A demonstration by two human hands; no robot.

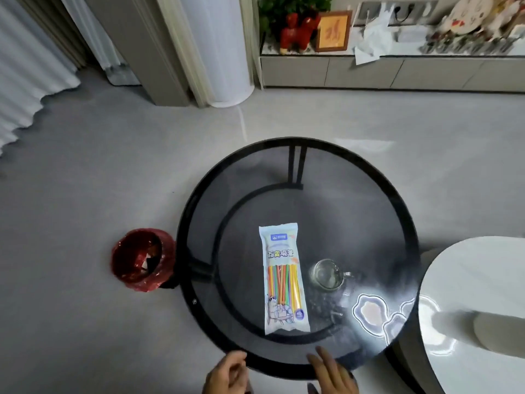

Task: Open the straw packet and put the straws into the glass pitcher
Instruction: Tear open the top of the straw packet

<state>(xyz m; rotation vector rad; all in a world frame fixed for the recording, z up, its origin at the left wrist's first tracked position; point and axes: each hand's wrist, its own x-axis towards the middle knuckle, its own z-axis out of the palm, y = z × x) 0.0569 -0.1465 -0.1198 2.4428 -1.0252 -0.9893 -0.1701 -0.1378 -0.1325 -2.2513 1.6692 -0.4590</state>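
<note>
Both hands sit at the near rim of the round glass table [397,200]: the left hand [227,375] loosely curled and empty, the right hand [332,371] flat, fingers spread, gripping nothing. Beyond and between them lies the sealed straw packet [284,277], flat on the glass. Just past the right hand, beside the packet, stands the glass pitcher [326,274]. Left of the left hand, a red bin [139,260] sits on grey floor [85,194].

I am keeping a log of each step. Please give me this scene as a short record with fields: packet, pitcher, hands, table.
packet: straw packet lies flat on the table, sealed, coloured straws inside
pitcher: glass pitcher upright, right of the packet, no straws in it
left hand: at the near table edge, holds nothing
right hand: fingers over the near edge, holds nothing
table: round dark glass table
</note>
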